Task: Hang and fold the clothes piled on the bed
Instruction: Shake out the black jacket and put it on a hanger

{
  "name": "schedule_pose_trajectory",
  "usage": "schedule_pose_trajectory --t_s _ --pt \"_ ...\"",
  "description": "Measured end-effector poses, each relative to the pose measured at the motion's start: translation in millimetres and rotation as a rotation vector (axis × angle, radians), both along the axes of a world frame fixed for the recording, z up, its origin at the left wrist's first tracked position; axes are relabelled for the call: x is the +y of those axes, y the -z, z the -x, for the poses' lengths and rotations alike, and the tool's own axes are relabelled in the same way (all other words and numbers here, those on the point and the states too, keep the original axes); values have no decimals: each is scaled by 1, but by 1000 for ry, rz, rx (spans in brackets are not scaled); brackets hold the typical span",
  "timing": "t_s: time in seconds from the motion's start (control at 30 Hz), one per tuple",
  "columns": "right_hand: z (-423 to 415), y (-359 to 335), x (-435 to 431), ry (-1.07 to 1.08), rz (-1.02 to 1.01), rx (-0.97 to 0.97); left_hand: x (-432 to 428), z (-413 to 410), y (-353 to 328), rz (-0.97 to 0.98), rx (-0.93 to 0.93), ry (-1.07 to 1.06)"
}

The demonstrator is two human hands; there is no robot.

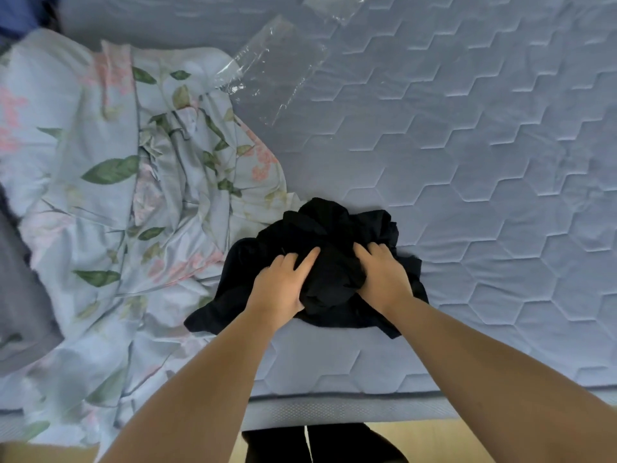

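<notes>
**Black garment (334, 228) bunched on the mattress (467, 162)**

The black garment lies crumpled on the mattress, close to its near edge. The left hand (278, 289) and the right hand (384, 275) grip it from either side, fingers curled and dug into the bunched cloth. A floral duvet (100, 162) covers the mattress's left part. A clear plastic bag (277, 68) lies toward its far side.

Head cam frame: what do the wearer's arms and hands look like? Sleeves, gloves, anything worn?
The left forearm and right forearm are bare down to the frame's lower edge, with no sleeve in view. The left hand and right hand are bare too: no gloves, and no watch, ring, bracelet, strap or cable that I can see.
</notes>
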State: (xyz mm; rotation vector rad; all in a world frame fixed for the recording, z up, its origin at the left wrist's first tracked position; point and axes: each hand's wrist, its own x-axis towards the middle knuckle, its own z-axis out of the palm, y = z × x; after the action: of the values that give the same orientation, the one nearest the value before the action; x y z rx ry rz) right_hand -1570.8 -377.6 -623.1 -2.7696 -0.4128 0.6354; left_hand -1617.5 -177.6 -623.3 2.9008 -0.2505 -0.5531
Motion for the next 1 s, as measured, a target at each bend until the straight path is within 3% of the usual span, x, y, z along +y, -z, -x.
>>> schedule_pose_trajectory --t_s 0.17,0.37,0.67,1.0 --pt "10 -25 0 139 -43 32 -13 13 -39 40 111 -126" --pt "40 -84 3 403 -119 132 -21 27 -99 279 115 -242" --pt "106 -173 -1 604 -252 121 -33 69 -188 415 181 -185" --pt "161 -233 -174 812 -255 45 -210 82 -231 509 269 29"
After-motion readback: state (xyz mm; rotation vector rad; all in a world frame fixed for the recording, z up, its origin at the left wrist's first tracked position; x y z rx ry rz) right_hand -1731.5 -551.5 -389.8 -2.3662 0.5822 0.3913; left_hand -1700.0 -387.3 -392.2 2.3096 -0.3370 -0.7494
